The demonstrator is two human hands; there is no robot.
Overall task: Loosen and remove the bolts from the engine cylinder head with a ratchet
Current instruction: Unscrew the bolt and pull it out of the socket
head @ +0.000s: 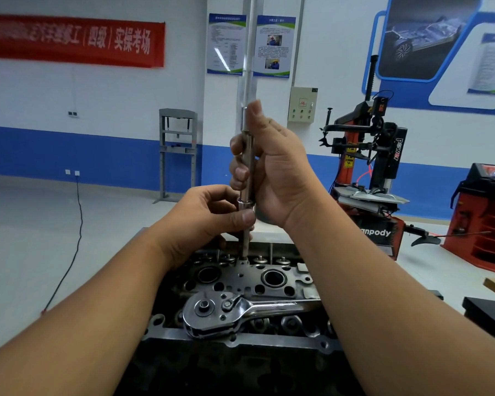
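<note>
Cylinder head (240, 284) carries a ratchet (212, 312); right hand (272, 172) grips the upright extension bar (248, 167), left hand (209, 215) pinches its socket (245, 204).

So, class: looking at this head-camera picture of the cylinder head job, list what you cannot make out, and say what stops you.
- Bolt under the extension bar: hidden in its hole in the cylinder head.
- Socket joint: partly covered by left hand fingers.
- Ratchet handle end: behind the right forearm.
- Bar's middle: wrapped by the right hand.
- Red banner text: blurred.
</note>
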